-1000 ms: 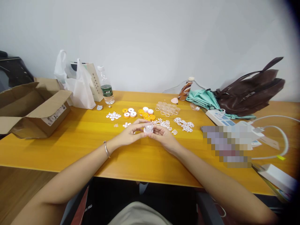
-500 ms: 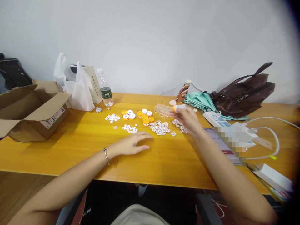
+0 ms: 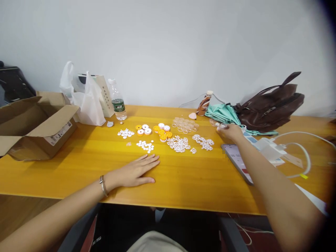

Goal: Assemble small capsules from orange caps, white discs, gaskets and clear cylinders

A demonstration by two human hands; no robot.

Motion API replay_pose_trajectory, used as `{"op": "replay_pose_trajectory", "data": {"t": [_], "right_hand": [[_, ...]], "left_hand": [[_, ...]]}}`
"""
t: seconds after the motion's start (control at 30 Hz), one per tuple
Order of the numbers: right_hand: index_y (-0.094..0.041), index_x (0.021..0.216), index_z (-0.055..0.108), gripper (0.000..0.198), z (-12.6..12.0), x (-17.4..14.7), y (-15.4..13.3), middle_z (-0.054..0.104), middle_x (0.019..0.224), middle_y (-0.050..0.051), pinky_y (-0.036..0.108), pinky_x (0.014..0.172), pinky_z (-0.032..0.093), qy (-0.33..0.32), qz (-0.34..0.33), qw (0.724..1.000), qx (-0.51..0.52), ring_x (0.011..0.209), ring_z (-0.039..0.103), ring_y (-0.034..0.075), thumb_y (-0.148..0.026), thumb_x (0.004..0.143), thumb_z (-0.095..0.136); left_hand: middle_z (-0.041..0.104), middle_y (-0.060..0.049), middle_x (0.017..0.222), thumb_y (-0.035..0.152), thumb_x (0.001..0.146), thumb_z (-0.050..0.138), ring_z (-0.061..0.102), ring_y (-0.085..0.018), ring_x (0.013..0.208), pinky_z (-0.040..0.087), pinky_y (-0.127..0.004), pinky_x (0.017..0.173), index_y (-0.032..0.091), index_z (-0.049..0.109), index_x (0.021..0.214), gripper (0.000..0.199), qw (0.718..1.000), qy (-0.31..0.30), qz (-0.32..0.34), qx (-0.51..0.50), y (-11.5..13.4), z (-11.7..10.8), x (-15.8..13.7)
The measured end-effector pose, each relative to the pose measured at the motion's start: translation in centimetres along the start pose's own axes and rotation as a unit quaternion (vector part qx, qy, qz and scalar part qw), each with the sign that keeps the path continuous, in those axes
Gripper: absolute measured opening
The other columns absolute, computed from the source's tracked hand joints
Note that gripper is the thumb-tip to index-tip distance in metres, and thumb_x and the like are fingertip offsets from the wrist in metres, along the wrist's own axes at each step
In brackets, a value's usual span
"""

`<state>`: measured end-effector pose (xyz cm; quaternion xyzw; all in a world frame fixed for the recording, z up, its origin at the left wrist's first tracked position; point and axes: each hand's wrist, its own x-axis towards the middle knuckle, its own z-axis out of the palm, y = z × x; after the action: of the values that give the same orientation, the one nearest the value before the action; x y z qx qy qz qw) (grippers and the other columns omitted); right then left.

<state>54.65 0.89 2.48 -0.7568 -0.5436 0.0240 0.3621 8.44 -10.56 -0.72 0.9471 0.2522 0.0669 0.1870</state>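
My left hand (image 3: 138,170) lies flat on the table, palm down, fingers spread and holding nothing. Just beyond its fingertips are small white discs (image 3: 145,145). Over at the right, my right hand (image 3: 231,132) is closed around a clear plastic piece (image 3: 223,126), mostly hidden by the fingers. Beside it, small clear and shiny bits (image 3: 214,122) rest near the teal cloth. Between the hands are white lattice pieces (image 3: 179,144), a second group of lattice pieces (image 3: 203,142), clear rings (image 3: 184,125), and orange and white round caps (image 3: 163,132).
A phone (image 3: 237,161) lies under my right forearm, near a power strip (image 3: 250,138) and white cables (image 3: 306,154). A brown bag (image 3: 273,108), teal cloth (image 3: 223,113) and brown bottle (image 3: 204,104) stand behind. At left are a cardboard box (image 3: 49,129), plastic bag (image 3: 89,105) and water bottle (image 3: 119,103).
My right hand has moved right, away from the clear rings, to beside the teal cloth. The orange-rimmed clear cylinder it held no longer shows fully. My left hand has drawn back and flattened.
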Motion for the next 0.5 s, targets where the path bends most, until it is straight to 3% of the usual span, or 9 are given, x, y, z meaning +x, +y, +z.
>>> {"op": "replay_pose_trajectory", "data": {"t": [0.13,0.27,0.4,0.5], "right_hand": [[-0.017,0.046,0.048,0.028,0.3,0.3,0.5,0.054,0.058,0.011,0.036,0.058,0.027,-0.039,0.054,0.996,-0.063,0.064,0.051,0.019,-0.028,0.056,0.072],[-0.013,0.060,0.056,0.023,0.3,0.1,0.6,0.060,0.071,0.017,0.036,0.062,0.031,-0.039,0.056,0.994,-0.091,0.073,0.055,0.023,-0.030,0.060,0.070],[-0.002,0.100,0.055,0.048,0.2,-1.0,-1.1,0.057,0.103,0.030,0.042,0.080,0.034,0.029,-0.001,0.996,-0.090,0.099,0.051,0.032,-0.035,0.067,0.067],[-0.007,0.115,0.049,0.049,0.6,-4.7,-3.9,0.056,0.112,0.023,0.040,0.089,0.036,0.046,-0.086,0.993,-0.062,0.106,0.050,0.028,-0.039,0.078,0.057]], "left_hand": [[0.017,-0.004,0.150,0.051,0.088,0.042,0.015,-0.023,0.139,0.009,-0.040,0.115,0.026,0.015,0.144,0.067,1.000,0.011,0.004,0.014,0.1,0.1,0.1],[0.017,-0.003,0.150,0.052,0.088,0.041,0.017,-0.022,0.138,0.010,-0.039,0.115,0.027,0.014,0.144,0.067,1.000,0.017,0.004,0.022,0.0,0.2,0.1],[0.016,-0.001,0.150,0.053,0.088,0.038,0.016,-0.020,0.139,0.009,-0.037,0.116,0.027,0.012,0.144,0.067,0.999,0.010,-0.006,0.044,0.1,0.3,0.1],[0.016,0.000,0.150,0.054,0.088,0.037,0.015,-0.020,0.139,0.009,-0.037,0.116,0.027,0.011,0.144,0.067,0.998,0.006,-0.012,0.054,0.2,0.2,0.1]]}}
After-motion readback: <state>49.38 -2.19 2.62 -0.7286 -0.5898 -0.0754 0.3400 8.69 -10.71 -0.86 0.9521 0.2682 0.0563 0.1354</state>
